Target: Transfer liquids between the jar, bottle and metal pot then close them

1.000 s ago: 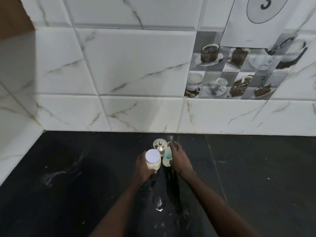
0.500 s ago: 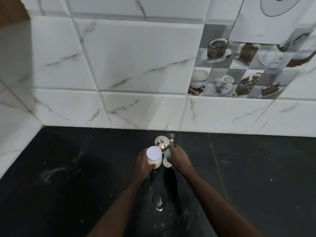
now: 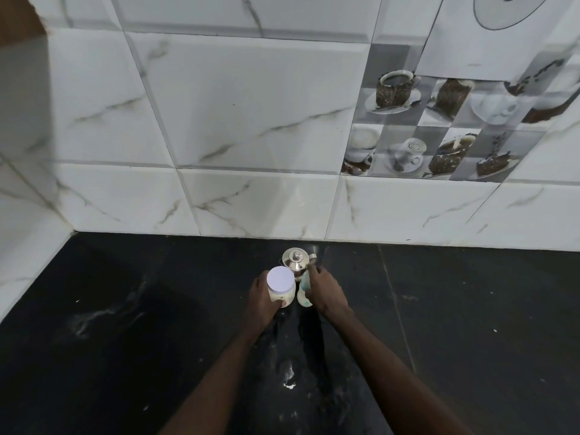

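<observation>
Nearest you, your two bare forearms reach forward over the black counter (image 3: 131, 356), which carries pale smears and a small white splash (image 3: 289, 385) on your side of the jar. Take the jar (image 3: 281, 287) as the landmark: it stands upright on the counter, its white lid (image 3: 280, 278) on, pale liquid showing in the lower part of the glass. Your left hand (image 3: 262, 301) is wrapped around the jar from its left and near side, thumb tip pressed low on the front of the glass, so that hand is closed on the jar. Just right of the jar, touching or almost touching it, stands the bottle (image 3: 303, 293), pale teal with a lighter base resting on the counter. Your right hand (image 3: 324, 291) covers the bottle from its right side and over its top, fingers curled around the upper part, gripping it; the top of the bottle is hidden under those fingers, so you cannot tell whether it has a cap. Directly behind the jar and bottle, close to both, sits the pot (image 3: 295, 260), shiny metal with its knobbed lid in place and a small spout pointing right. Behind the pot rises the wall (image 3: 251, 120) of white marbled tile, with a panel of coffee-cup pictures (image 3: 439, 127) up and to the right of the jar.
</observation>
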{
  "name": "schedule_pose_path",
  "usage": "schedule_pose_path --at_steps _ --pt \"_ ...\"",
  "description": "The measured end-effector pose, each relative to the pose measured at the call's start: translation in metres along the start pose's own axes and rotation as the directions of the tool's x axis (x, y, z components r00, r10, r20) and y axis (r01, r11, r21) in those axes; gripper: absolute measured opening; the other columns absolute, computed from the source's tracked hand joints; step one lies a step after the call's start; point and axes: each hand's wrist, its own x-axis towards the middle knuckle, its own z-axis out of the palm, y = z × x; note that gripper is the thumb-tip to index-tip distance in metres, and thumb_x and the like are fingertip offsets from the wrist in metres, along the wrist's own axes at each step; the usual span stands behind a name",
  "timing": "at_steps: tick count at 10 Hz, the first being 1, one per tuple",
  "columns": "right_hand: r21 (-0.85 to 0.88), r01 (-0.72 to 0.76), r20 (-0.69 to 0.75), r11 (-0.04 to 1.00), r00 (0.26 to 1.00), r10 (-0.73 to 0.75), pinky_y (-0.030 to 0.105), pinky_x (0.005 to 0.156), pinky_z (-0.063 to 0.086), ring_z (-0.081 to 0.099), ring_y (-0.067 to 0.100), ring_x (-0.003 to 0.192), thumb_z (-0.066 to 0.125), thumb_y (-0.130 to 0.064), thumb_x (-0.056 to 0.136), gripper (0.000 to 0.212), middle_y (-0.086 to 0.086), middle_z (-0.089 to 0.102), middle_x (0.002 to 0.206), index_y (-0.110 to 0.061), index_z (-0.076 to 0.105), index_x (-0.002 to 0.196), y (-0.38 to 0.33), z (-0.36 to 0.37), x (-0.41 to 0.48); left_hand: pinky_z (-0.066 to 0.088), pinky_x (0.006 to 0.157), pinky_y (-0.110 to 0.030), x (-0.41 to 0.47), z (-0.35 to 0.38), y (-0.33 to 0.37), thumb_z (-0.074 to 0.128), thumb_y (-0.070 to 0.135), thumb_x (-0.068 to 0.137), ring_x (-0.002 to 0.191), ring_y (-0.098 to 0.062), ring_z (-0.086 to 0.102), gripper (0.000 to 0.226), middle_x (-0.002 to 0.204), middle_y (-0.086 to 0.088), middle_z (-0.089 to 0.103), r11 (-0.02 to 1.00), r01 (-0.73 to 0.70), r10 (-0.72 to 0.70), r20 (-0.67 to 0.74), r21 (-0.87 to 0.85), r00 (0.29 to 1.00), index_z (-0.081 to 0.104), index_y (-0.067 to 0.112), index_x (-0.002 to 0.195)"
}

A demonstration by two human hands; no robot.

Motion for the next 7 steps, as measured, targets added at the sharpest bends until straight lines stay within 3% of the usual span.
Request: schedule_pose_path --at_steps 2,3,4,6,7 --pt "-0.009 -0.014 -0.007 1.000 1.000 0.014 0.044 0.080 0.053 0.061 0.035 0.111 0.063 -0.009 0.085 0.066 0.010 0.050 0.134 -0.015 0.036 0.146 0.005 -0.001 -0.006 0.035 0.111 -0.031 -0.003 -0.004 0.003 0.080 0.009 0.075 0.141 -0.028 0.043 0.093 0.152 -0.012 0.043 0.999 -0.005 0.004 0.037 0.039 0.999 0.032 0.009 0.155" --pt "0.011 -0.018 0.004 1.000 1.000 0.018 0.045 0.080 0.054 0.060 0.034 0.114 0.063 -0.005 0.081 0.075 0.008 0.048 0.137 -0.018 0.034 0.148 0.007 -0.003 -0.011 0.033 0.119 -0.039 -0.005 -0.009 0.010 0.075 0.009 0.078 0.148 -0.027 0.036 0.097 0.161 -0.010 0.032 0.995 0.035 -0.039 0.043 0.088 0.998 0.023 0.013 0.160" --pt "0.014 0.000 -0.009 1.000 1.000 0.000 0.045 0.081 0.055 0.061 0.033 0.114 0.066 -0.006 0.080 0.075 0.008 0.049 0.137 -0.019 0.034 0.147 0.012 -0.006 -0.013 0.040 0.115 -0.047 -0.003 -0.015 0.013 0.069 0.006 0.073 0.146 -0.026 0.037 0.099 0.161 -0.006 0.032 0.991 0.023 -0.027 0.025 0.135 0.999 0.023 0.017 0.160" --pt "0.014 0.011 -0.099 1.000 0.995 -0.009 0.043 0.072 0.056 0.063 0.030 0.102 0.070 -0.016 0.083 0.051 0.004 0.053 0.128 -0.025 0.039 0.124 0.020 -0.008 -0.020 0.044 0.111 -0.043 0.003 -0.028 0.015 0.061 0.001 0.081 0.144 -0.026 0.043 0.079 0.158 -0.009 0.040 0.953 -0.040 0.073 -0.099 0.300 0.992 0.035 0.011 0.154" --pt "-0.008 0.013 -0.134 1.000 0.991 -0.014 0.042 0.076 0.052 0.060 0.031 0.111 0.063 -0.018 0.089 0.044 0.006 0.051 0.130 -0.019 0.042 0.127 0.020 -0.010 -0.020 0.042 0.114 -0.043 0.012 -0.034 0.014 0.065 0.002 0.077 0.142 -0.031 0.047 0.073 0.150 -0.015 0.051 0.915 -0.101 0.174 -0.158 0.392 0.972 0.046 0.005 0.148"
